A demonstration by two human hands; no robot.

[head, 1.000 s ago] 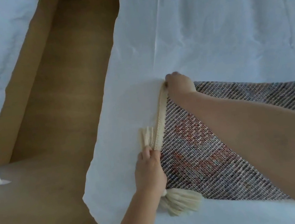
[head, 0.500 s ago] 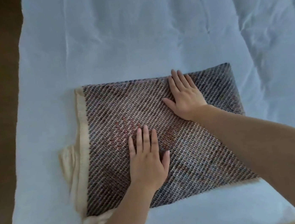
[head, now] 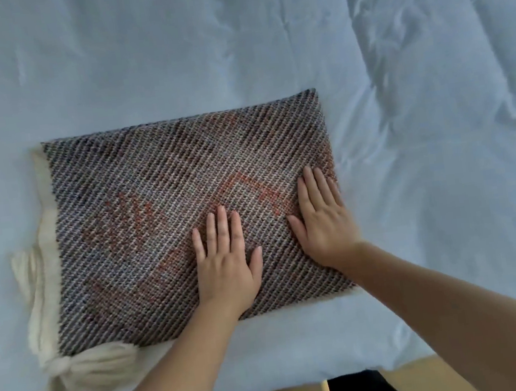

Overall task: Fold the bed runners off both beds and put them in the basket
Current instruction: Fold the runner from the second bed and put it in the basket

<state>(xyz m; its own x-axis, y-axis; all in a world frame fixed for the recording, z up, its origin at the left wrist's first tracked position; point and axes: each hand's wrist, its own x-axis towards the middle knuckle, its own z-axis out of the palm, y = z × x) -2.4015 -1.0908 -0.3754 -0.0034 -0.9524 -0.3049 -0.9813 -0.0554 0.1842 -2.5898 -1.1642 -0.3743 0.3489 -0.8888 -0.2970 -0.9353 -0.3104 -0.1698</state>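
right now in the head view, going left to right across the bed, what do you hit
cream tassel fringe → woven bed runner, folded flat → left hand, flat on the runner → right hand, flat near the runner's right edge → bare white sheet

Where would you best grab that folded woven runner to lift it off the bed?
Probably by its two short ends. The folded bed runner lies flat on the white bedding, so slide fingers under from the sides: one grip at the plain folded right edge, one at the left edge just inside the cream tassels, which dangle loose. Both the left hand and right hand press flat on top.
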